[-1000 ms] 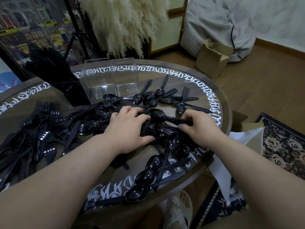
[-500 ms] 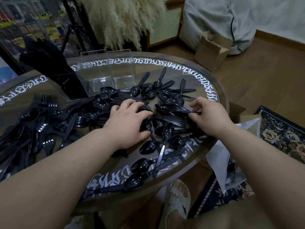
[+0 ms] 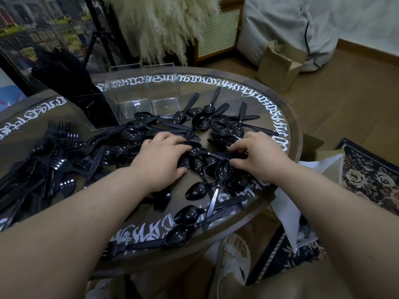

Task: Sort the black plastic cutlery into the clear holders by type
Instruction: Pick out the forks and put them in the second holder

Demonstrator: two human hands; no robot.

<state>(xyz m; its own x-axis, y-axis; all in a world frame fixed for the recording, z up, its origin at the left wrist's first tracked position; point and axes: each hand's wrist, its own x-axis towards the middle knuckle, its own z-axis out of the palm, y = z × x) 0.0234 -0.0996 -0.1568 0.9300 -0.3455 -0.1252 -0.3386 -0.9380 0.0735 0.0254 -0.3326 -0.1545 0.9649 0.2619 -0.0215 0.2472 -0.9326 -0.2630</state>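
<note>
Left hand (image 3: 160, 157) flat on spoons (image 3: 195, 151), right hand (image 3: 258, 154) apparently pinching spoon handles (image 3: 235, 155)

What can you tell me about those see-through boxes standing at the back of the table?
The clear holders are two square, thin-walled tubs of transparent, acrylic-looking plastic, standing upright side by side on the far part of the round table. Both look empty. A third holder to their left is packed with black cutlery. Spoon handles lie just before them.
</note>
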